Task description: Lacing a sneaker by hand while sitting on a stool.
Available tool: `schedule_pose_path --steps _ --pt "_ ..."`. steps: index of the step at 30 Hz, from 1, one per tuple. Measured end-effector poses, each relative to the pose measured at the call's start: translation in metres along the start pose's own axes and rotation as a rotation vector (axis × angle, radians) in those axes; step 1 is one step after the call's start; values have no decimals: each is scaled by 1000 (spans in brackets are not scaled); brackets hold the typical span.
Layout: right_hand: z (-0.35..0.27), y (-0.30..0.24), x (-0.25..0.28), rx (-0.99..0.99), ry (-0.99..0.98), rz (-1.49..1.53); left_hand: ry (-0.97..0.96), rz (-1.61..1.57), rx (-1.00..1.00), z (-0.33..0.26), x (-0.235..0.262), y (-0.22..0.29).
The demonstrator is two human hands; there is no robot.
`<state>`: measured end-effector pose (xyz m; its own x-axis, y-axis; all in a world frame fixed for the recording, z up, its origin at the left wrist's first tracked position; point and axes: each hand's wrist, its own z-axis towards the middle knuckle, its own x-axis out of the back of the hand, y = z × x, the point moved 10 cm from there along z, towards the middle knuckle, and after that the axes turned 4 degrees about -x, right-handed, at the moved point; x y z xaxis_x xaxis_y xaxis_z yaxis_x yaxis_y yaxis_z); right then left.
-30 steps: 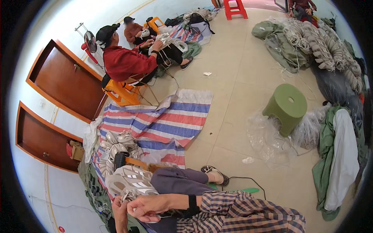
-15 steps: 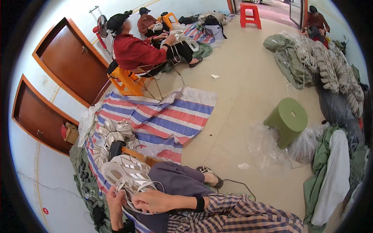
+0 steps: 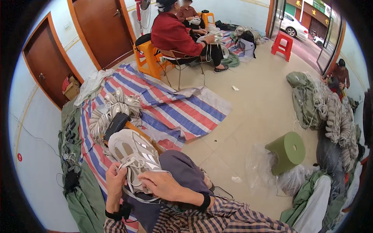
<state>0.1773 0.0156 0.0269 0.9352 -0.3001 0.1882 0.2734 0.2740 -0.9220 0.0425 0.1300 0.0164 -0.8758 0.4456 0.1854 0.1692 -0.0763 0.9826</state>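
A beige and white sneaker upper (image 3: 127, 146) rests across my lap, its toe pointing away from me. White shoelace (image 3: 136, 163) runs through its eyelets, with loose loops trailing below. My left hand (image 3: 115, 180) is pinched closed at the near left side of the upper, on the shoelace. Bent over the upper's right side, my right hand (image 3: 162, 184) also pinches the shoelace, though its fingertips are partly hidden. Just beyond the toe stands a black pad on an orange-yellow support (image 3: 117, 123).
More beige uppers (image 3: 114, 106) are heaped on the striped tarp (image 3: 163, 110). A green stool (image 3: 287, 152) stands at the right beside clear plastic bags. Bundled uppers (image 3: 333, 116) lie along the right wall. Co-workers, including one in a red top (image 3: 175, 33), sit farther off.
The view has shifted, so the room appears moved and the far doorway shows more. Both hands stay at the upper on my lap, and my right hand sits slightly lower on it.
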Motion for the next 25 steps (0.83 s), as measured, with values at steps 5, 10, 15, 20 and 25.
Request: schedule_pose_path --steps 5,10,15,20,25 --pt "8 6 3 -91 -37 -92 -24 322 -6 6 4 9" --pt "10 6 6 -66 -18 -195 -18 166 8 8 5 2" --pt "17 0 -6 -94 -86 -434 -67 91 -38 8 0 7" --pt "21 -40 -12 98 -47 -388 -24 57 34 10 -2 6" --pt "11 -15 -40 -1 -329 -457 -48 -19 51 17 -1 -7"
